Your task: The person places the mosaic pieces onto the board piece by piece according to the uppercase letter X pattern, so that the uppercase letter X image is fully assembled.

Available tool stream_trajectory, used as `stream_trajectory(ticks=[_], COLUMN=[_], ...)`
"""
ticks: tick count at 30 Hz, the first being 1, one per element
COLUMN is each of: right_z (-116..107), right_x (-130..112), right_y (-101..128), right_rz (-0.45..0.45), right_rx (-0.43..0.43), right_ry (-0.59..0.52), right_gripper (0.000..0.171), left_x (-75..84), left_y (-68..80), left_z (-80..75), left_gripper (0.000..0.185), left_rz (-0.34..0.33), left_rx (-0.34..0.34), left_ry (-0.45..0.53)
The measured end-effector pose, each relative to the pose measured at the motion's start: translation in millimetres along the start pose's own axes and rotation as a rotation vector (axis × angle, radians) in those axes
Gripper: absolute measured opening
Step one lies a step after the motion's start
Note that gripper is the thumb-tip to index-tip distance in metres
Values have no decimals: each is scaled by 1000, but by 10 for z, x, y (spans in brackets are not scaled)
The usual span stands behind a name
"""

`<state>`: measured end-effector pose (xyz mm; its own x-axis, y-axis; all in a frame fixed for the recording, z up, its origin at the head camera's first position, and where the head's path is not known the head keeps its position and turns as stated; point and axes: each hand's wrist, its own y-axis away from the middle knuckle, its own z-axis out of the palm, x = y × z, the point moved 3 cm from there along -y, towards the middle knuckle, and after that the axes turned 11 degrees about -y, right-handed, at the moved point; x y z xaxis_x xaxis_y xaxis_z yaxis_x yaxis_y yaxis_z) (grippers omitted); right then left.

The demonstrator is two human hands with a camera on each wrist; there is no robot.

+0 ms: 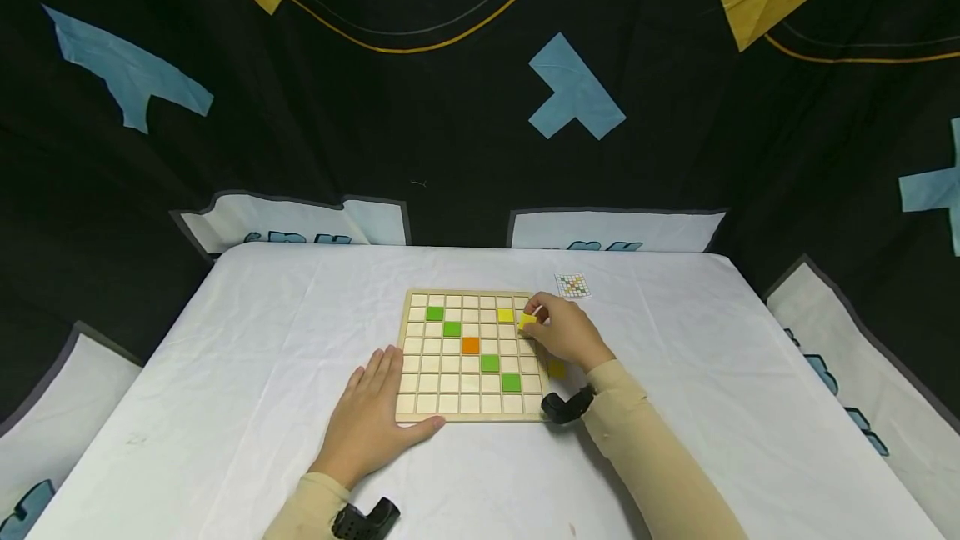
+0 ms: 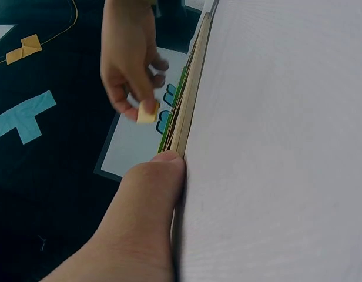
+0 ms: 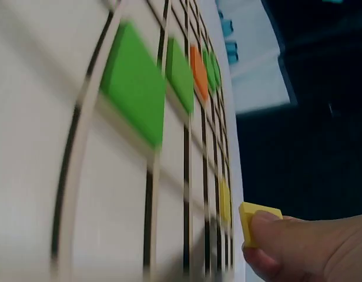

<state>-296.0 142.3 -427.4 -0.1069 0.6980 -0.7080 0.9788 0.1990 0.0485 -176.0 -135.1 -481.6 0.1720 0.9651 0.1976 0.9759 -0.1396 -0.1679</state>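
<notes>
Left hand (image 1: 375, 411): fingers straight along board's left edge, thumb out at near edge by near-left corner; steadying it, likely. Holds nothing.
Board (image 1: 487, 418): pale gridded panel lying flat on the white-covered table (image 1: 225, 373); looks stiff, wood-like, light enough to slide if bumped. Brace by rim, not cells.
Green tiles (image 1: 452, 329): four, on a diagonal from far-left corner toward near-right corner; proud of the surface, probably easy to knock askew.
Orange tile (image 1: 470, 345): mid-diagonal, two greens each side.
Placed yellow tile (image 1: 506, 315): flat on board, near far-right corner.
Held yellow tile (image 1: 527, 322): over board's right edge, toward far-right corner; looks raised off the surface in left wrist view. Small, thick, square; judged light, rigid, not fragile, maybe a bit slick. Best hold: opposite sides, underside free.
Right hand (image 1: 566, 332): thumb and fingertip pinched on held yellow tile.
Loose yellow piece (image 1: 557, 369): on cloth just beside board's right edge, partly behind wrist; single or stack, can't tell.
Pattern card (image 1: 573, 286): beyond far-right corner, apart from board; looks thin, lift by an edge.
</notes>
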Motion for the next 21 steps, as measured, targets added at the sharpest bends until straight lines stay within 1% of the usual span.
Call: stream_trajectory(ticks=[5,11,15,21], right_z=[205,397,448,468], right_x=[-187,-264,-269,-273], right_y=[-61,-116,-126,-119], right_rz=[-76,-93,-100,-112], right_rx=[-24,-45,-40,-40], right_ry=[-4,32,56,81], right_gripper=[17,16,16,17], left_x=[-6,-8,-4,-4], left_y=[-4,-2,-1,4], left_z=[16,24,16,-1], left_gripper=[121,121,121,120], left_rz=[-2,-2,0,0], left_rx=[-1,2,4,10], left_ry=[-5,-2,-4,-3])
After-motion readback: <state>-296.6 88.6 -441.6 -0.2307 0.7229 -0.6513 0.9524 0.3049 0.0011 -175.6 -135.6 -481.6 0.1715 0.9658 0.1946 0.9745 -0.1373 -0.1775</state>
